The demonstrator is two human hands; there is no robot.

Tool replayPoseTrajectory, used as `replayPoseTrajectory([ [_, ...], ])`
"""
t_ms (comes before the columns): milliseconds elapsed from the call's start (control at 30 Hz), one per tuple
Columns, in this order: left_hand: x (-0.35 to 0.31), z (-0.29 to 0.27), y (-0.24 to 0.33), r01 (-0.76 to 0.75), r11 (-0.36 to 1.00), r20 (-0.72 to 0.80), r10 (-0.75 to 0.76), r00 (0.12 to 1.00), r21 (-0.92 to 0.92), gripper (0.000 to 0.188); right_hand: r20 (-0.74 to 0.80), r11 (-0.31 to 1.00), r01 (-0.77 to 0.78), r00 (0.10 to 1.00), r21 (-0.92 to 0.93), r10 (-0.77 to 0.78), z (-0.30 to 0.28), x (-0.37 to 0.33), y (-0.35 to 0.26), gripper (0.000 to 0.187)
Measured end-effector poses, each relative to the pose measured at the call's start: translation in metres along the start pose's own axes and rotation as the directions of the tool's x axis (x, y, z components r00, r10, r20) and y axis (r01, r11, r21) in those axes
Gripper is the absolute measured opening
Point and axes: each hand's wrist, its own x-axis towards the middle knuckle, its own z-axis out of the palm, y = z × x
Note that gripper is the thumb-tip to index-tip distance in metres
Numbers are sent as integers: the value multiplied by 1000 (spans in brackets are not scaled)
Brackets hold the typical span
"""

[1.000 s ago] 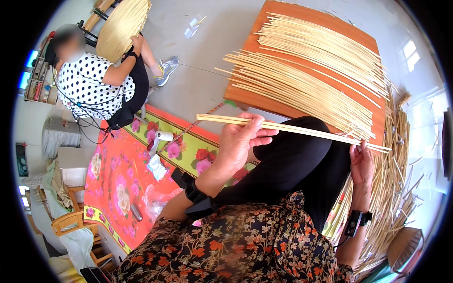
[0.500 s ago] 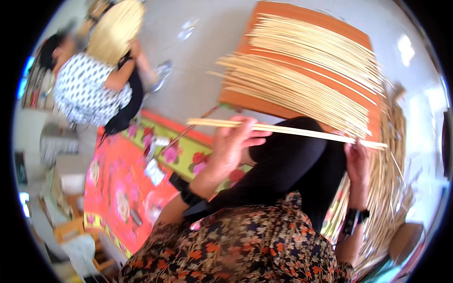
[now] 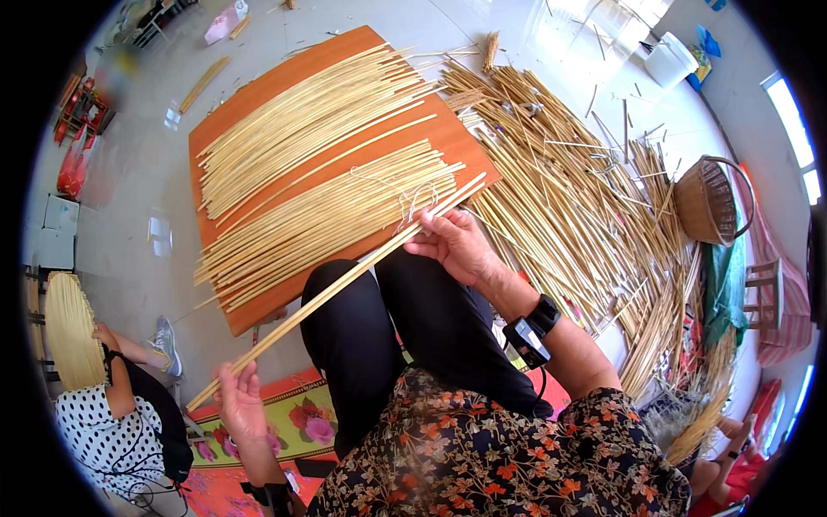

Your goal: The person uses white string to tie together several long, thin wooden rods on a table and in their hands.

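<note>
Long pale straw stalks [image 3: 332, 290], a thin bundle, run diagonally above my lap, low on the left and high on the right. My right hand [image 3: 457, 248] pinches them near their upper end, close to the board's front edge. Near the lower end, my left hand [image 3: 240, 403] has its thumb and fingers around them. Just beyond lies an orange-brown board [image 3: 211, 142] with two rows of similar straw stalks [image 3: 319, 215] laid side by side. A loose white string [image 3: 412, 196] lies on the nearer row, beside my right hand.
A large heap of straw stalks [image 3: 568, 189] covers the floor on the right. Past it stand a wicker basket [image 3: 708, 202] and a white bucket [image 3: 670, 59]. At lower left a seated person [image 3: 112, 431] holds a woven straw piece [image 3: 71, 332]. A floral mat [image 3: 293, 414] lies underneath.
The view has swung to the right. The held stalks now slant steeply rather than lying nearly level. My left hand's fingers, spread before, have closed near the lower end.
</note>
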Motion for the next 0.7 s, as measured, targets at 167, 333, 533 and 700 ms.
replayPoseTrajectory([
  [167,1,-6,-1,27,999,-22,-27,999,-25,22,25,999,-26,999,-36,27,-4,2,1,20],
  [333,2,-7,-1,32,999,0,-32,999,-29,23,20,1000,-28,999,11,28,-6,5,2,25],
  [533,0,0,4,21,1000,21,-21,1000,-9,22,-102,999,34,994,-11,-35,1,3,4,25],
  [700,-2,2,7,15,1000,14,-15,1000,19,18,-116,996,69,990,-57,-75,5,3,3,19],
])
